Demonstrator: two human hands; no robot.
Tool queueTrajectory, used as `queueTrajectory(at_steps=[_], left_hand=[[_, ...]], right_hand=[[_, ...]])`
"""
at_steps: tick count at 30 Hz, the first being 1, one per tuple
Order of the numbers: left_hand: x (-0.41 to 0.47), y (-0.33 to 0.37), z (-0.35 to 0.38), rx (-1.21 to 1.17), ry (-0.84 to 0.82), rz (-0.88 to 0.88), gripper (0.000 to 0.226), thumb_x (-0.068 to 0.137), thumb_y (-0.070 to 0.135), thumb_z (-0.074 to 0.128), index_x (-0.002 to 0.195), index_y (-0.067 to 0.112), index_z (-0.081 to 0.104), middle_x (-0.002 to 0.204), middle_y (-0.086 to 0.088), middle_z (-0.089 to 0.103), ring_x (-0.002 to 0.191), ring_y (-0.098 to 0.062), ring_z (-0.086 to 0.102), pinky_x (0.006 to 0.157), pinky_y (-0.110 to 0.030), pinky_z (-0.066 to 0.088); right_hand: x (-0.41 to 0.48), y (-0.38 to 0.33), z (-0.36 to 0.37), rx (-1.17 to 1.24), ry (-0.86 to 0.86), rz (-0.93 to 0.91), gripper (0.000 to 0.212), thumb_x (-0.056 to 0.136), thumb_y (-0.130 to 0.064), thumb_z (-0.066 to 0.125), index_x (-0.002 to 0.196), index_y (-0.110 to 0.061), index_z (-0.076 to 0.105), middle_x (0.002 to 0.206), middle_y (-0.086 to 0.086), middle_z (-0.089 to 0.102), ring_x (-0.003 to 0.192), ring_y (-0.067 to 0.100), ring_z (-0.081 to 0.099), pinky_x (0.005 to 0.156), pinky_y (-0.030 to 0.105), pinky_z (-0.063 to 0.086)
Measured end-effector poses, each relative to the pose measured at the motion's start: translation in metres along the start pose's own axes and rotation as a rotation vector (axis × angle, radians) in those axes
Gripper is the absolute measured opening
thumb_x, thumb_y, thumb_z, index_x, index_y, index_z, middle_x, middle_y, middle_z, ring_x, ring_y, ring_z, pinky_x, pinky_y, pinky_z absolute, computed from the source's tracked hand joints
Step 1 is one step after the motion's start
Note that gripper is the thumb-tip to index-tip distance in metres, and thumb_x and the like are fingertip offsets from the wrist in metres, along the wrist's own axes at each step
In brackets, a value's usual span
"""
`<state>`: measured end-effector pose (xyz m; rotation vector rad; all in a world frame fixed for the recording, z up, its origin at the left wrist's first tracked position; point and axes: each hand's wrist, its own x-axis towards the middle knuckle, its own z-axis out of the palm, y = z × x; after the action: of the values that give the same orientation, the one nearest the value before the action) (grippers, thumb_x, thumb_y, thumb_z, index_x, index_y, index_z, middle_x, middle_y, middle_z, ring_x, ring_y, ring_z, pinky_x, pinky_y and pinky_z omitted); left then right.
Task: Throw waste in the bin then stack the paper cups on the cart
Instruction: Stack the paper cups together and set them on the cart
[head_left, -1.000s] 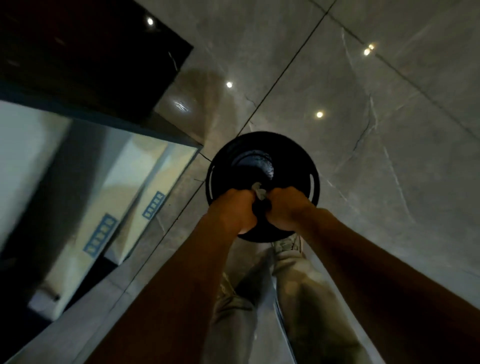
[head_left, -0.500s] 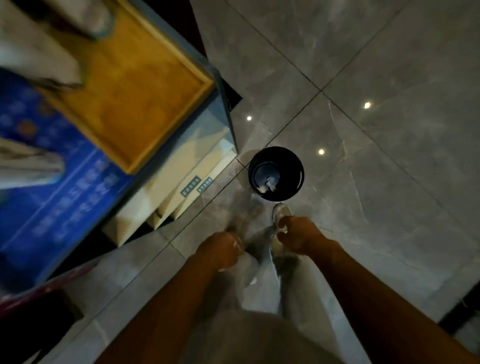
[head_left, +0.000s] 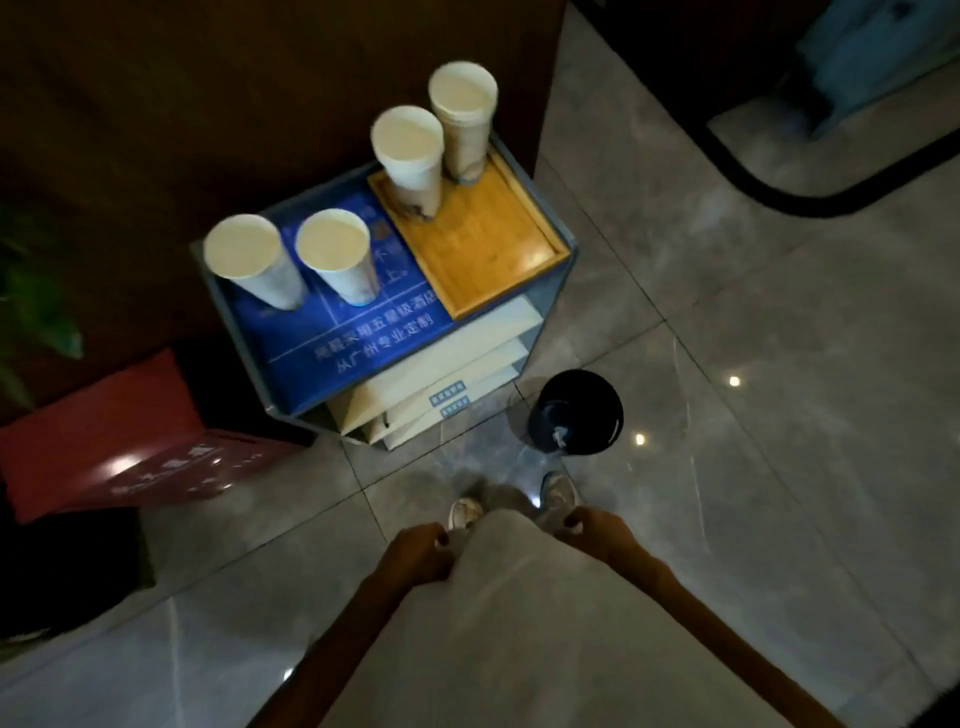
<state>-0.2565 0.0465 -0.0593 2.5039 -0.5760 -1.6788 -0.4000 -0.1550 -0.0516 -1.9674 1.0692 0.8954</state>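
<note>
A grey cart (head_left: 558, 291) with a blue printed top stands ahead on the left. Two white paper cups (head_left: 249, 260) (head_left: 337, 254) stand on the blue part. On the wooden tray (head_left: 488, 244) stand a third cup (head_left: 410, 156) and a taller stack of cups (head_left: 462, 119). The black round bin (head_left: 576, 413) sits on the floor right of the cart, with a pale scrap of waste (head_left: 559, 434) inside. My left hand (head_left: 421, 551) and my right hand (head_left: 587, 522) hang curled at my thighs, holding nothing, well short of cart and bin.
A dark wooden wall (head_left: 208, 104) rises behind the cart. A red box (head_left: 119, 441) lies on the floor to the left, with plant leaves (head_left: 36, 291) above it. Glossy grey tiles (head_left: 779, 364) spread to the right. My shoes (head_left: 514, 504) stand just before the bin.
Both hands were over the bin with a pale scrap; now they are empty at my sides and the scrap lies in the bin. The view has risen and pulled back, showing the cart top.
</note>
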Motion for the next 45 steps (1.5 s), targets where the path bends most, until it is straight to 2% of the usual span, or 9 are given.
queueTrajectory(at_steps=[6,11,14,20,26,29,34,41,45], left_hand=[[-0.023,-0.037,0.010,-0.279,0.095,-0.142,0.009,0.087,0.026,0.063,0.090,0.023,0.070,0.110,-0.005,0.074,0.084,-0.012,0.066,0.083,-0.025,0.055],[-0.028,-0.043,0.012,-0.325,0.027,-0.173,0.031,0.088,0.039,0.058,0.098,0.015,0.074,0.120,-0.007,0.068,0.109,-0.018,0.064,0.095,-0.028,0.049],[-0.025,-0.034,0.008,-0.384,0.036,-0.190,0.031,0.091,0.045,0.055,0.085,0.019,0.071,0.110,-0.005,0.067,0.098,-0.014,0.062,0.093,-0.025,0.049],[-0.006,-0.011,-0.020,-0.479,0.152,-0.204,0.035,0.094,0.031,0.055,0.119,0.010,0.069,0.131,-0.008,0.064,0.120,-0.020,0.060,0.097,-0.025,0.045],[0.017,0.038,-0.088,-0.467,0.269,-0.085,0.024,0.098,0.028,0.049,0.107,0.016,0.067,0.119,-0.008,0.066,0.115,-0.022,0.061,0.096,-0.029,0.045],[0.023,0.068,-0.130,-0.480,0.389,-0.013,0.013,0.096,0.023,0.051,0.091,0.022,0.063,0.106,-0.005,0.067,0.105,-0.021,0.063,0.086,-0.026,0.047],[0.027,0.112,-0.201,-0.477,0.530,0.070,0.024,0.093,0.035,0.058,0.112,0.025,0.066,0.113,0.005,0.068,0.099,-0.010,0.061,0.086,-0.025,0.047],[0.015,0.161,-0.285,-0.475,0.631,0.220,0.032,0.093,0.034,0.058,0.123,0.025,0.063,0.125,0.002,0.067,0.111,-0.016,0.063,0.099,-0.041,0.053],[0.006,0.180,-0.330,-0.397,0.779,0.285,0.029,0.092,0.038,0.059,0.118,0.029,0.065,0.119,0.002,0.070,0.101,-0.011,0.064,0.091,-0.033,0.054]], right_hand=[[-0.005,-0.010,-0.003,-0.199,-0.091,-0.034,0.044,0.092,-0.043,0.052,0.125,-0.015,0.060,0.131,0.009,0.062,0.120,0.026,0.058,0.092,0.026,0.043],[0.012,-0.026,-0.018,-0.259,-0.187,-0.088,0.047,0.090,-0.044,0.053,0.122,-0.012,0.062,0.131,0.010,0.061,0.120,0.026,0.057,0.097,0.029,0.043],[0.028,-0.034,-0.031,-0.298,-0.221,-0.124,0.045,0.092,-0.044,0.051,0.124,-0.013,0.060,0.131,0.007,0.061,0.121,0.023,0.056,0.096,0.027,0.042],[0.061,-0.056,-0.082,-0.307,-0.235,-0.188,0.037,0.086,-0.037,0.055,0.103,-0.007,0.067,0.113,0.009,0.068,0.113,0.022,0.062,0.084,0.024,0.044],[0.094,-0.091,-0.149,-0.302,-0.212,-0.354,0.042,0.072,-0.053,0.054,0.094,-0.022,0.070,0.098,0.002,0.073,0.092,0.018,0.067,0.081,0.030,0.050],[0.111,-0.115,-0.180,-0.317,-0.170,-0.440,0.030,0.085,-0.044,0.056,0.103,-0.023,0.069,0.102,0.002,0.073,0.095,0.021,0.069,0.084,0.030,0.052],[0.129,-0.161,-0.234,-0.340,-0.076,-0.549,0.041,0.090,-0.044,0.056,0.124,-0.022,0.060,0.127,-0.001,0.064,0.115,0.015,0.059,0.087,0.023,0.043],[0.132,-0.220,-0.309,-0.113,0.025,-0.675,0.037,0.085,-0.050,0.061,0.119,-0.034,0.061,0.110,-0.009,0.067,0.106,0.012,0.063,0.081,0.026,0.045],[0.131,-0.257,-0.349,-0.054,0.145,-0.787,0.025,0.084,-0.041,0.065,0.108,-0.034,0.063,0.102,-0.008,0.067,0.105,0.020,0.063,0.091,0.039,0.051]])
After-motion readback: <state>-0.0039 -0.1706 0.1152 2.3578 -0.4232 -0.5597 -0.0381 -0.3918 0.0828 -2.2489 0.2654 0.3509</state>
